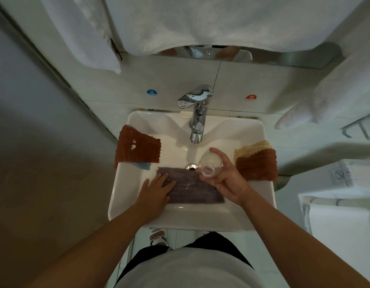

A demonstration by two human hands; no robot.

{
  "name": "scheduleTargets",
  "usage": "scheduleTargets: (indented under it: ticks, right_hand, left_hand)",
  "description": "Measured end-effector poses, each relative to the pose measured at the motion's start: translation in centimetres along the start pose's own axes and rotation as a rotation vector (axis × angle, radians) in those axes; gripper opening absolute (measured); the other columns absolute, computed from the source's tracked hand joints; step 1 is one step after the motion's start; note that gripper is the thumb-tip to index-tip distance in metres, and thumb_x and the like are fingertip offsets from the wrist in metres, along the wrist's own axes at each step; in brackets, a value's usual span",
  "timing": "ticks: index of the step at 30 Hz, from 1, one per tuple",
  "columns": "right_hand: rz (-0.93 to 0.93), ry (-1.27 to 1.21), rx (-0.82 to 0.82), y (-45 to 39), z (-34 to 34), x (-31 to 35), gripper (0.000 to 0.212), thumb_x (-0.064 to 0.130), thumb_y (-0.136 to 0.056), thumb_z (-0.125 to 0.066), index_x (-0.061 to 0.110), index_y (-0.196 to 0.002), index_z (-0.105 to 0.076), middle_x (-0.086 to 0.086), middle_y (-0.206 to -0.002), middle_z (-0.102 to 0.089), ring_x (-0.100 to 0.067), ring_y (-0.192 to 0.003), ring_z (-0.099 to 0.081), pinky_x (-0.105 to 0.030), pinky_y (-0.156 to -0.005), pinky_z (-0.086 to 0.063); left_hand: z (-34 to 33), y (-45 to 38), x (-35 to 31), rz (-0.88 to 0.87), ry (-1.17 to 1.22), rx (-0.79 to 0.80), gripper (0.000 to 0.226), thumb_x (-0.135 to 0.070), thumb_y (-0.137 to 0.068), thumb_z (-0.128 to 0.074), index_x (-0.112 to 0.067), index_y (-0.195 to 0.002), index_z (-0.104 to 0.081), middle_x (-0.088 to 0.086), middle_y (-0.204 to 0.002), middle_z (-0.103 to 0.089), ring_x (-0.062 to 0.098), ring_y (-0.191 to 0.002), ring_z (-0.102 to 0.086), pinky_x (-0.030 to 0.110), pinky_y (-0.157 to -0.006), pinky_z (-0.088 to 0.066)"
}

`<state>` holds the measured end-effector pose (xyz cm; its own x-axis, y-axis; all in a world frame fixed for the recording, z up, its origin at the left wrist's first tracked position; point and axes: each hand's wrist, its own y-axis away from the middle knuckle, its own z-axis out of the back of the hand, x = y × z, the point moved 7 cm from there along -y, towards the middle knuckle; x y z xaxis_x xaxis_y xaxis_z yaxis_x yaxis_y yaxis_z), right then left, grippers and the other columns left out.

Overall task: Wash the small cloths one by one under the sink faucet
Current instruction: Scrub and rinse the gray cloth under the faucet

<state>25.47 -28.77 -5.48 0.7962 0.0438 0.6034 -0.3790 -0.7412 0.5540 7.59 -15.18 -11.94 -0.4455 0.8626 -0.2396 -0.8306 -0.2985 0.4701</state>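
A purple cloth (pixel 192 190) lies spread flat in the white sink (pixel 261 129), just in front of the drain (pixel 191 167). My left hand (pixel 157 190) presses flat on the cloth's left part, fingers apart. My right hand (pixel 225 179) holds a small clear bottle (pixel 210 165) tipped with its open mouth towards the cloth. The chrome faucet (pixel 197 113) stands behind; whether water runs I cannot tell. A rust-brown cloth (pixel 138 147) hangs on the sink's left rim over a blue cloth (pixel 143 165). Another rust-brown cloth (pixel 256 166) and a yellow cloth (pixel 252 147) lie on the right rim.
White towels (pixel 200 21) hang above the mirror strip, and more folded towels (pixel 335 96) sit on a rack at the right. Blue cold (pixel 151 92) and red hot (pixel 251 97) stickers mark the wall behind the faucet. A grey wall stands close on the left.
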Motion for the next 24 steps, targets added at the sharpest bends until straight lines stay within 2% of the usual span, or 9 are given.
scheduleTargets:
  ticks: [2,4,7,10,13,15,17,21,24]
  right_hand:
    - [0.013,0.061,-0.009,0.3,-0.4,0.2,0.099,-0.04,-0.066,-0.027,0.023,-0.138,-0.056,-0.024,-0.142,-0.041,-0.045,-0.116,-0.062,-0.043,-0.076,-0.061]
    - [0.029,0.069,-0.018,0.6,-0.5,0.4,0.097,-0.037,-0.068,-0.027,0.021,-0.139,-0.056,-0.025,-0.143,-0.042,-0.04,-0.112,-0.065,-0.04,-0.074,-0.061]
    - [0.04,-0.046,0.013,0.8,-0.5,0.4,0.083,-0.018,-0.07,-0.042,0.017,-0.144,-0.054,-0.028,-0.147,-0.042,-0.044,-0.121,-0.055,-0.05,-0.088,-0.06]
    - [0.045,-0.099,0.034,0.9,-0.4,0.4,0.066,0.006,-0.079,-0.057,0.017,-0.145,-0.053,-0.027,-0.137,-0.05,-0.045,-0.121,-0.051,-0.053,-0.097,-0.053]
    - [0.092,0.016,-0.012,0.8,-0.4,0.5,0.052,0.017,-0.092,-0.066,0.022,-0.142,-0.056,-0.023,-0.12,-0.054,-0.039,-0.116,-0.055,-0.051,-0.089,-0.058]
    - [0.137,0.123,-0.058,1.0,-0.3,0.4,0.053,0.013,-0.089,-0.07,0.024,-0.14,-0.059,-0.019,-0.107,-0.06,-0.034,-0.107,-0.062,-0.054,-0.091,-0.057]
    - [0.195,0.268,-0.127,1.2,-0.2,0.3,0.055,0.012,-0.085,-0.075,0.028,-0.136,-0.062,-0.015,-0.105,-0.067,-0.03,-0.101,-0.068,-0.058,-0.096,-0.055]
    - [0.31,0.476,-0.24,1.5,-0.2,0.6,0.052,0.013,-0.085,-0.081,0.032,-0.13,-0.065,-0.013,-0.121,-0.067,-0.02,-0.101,-0.07,-0.044,-0.09,-0.06]
    - [0.341,0.504,-0.267,1.4,-0.2,0.5,0.051,0.006,-0.086,-0.08,0.024,-0.131,-0.066,0.001,-0.118,-0.068,-0.008,-0.095,-0.072,-0.027,-0.08,-0.059]
  left_hand:
    - [-0.1,-0.1,0.2,-0.003,-0.003,0.001,0.061,-0.035,-0.106,-0.045,-0.032,-0.162,-0.02,0.006,-0.171,-0.003,0.029,-0.158,0.0,0.054,-0.125,-0.005]
    - [-0.3,-0.2,0.5,-0.007,-0.01,0.005,0.062,-0.036,-0.105,-0.047,-0.033,-0.161,-0.022,0.005,-0.171,-0.006,0.028,-0.158,-0.003,0.055,-0.124,-0.007]
    - [-0.3,-0.6,0.9,-0.017,-0.008,0.008,0.063,-0.037,-0.102,-0.053,-0.036,-0.159,-0.026,0.004,-0.17,-0.011,0.029,-0.157,-0.009,0.057,-0.123,-0.011]
    - [-0.2,-0.7,1.0,-0.018,-0.025,0.02,0.064,-0.038,-0.101,-0.054,-0.037,-0.159,-0.026,0.003,-0.17,-0.012,0.028,-0.156,-0.011,0.056,-0.123,-0.012]
    - [-0.1,-0.7,0.9,-0.021,-0.016,0.011,0.064,-0.037,-0.101,-0.055,-0.036,-0.159,-0.027,0.004,-0.169,-0.013,0.03,-0.156,-0.011,0.057,-0.123,-0.012]
    - [0.0,-0.7,0.9,-0.026,-0.007,0.003,0.065,-0.037,-0.1,-0.056,-0.036,-0.159,-0.028,0.005,-0.169,-0.014,0.031,-0.155,-0.012,0.057,-0.123,-0.013]
    - [-0.1,-0.7,1.0,-0.031,-0.004,-0.001,0.066,-0.037,-0.099,-0.057,-0.036,-0.159,-0.029,0.005,-0.169,-0.015,0.031,-0.155,-0.013,0.057,-0.123,-0.014]
    - [0.1,-0.7,1.2,-0.035,-0.002,-0.005,0.066,-0.039,-0.098,-0.058,-0.038,-0.158,-0.031,0.003,-0.169,-0.016,0.029,-0.154,-0.015,0.055,-0.123,-0.016]
    - [0.3,-0.7,1.1,-0.032,0.013,-0.008,0.066,-0.039,-0.097,-0.06,-0.038,-0.157,-0.032,0.002,-0.168,-0.017,0.029,-0.154,-0.016,0.055,-0.122,-0.015]
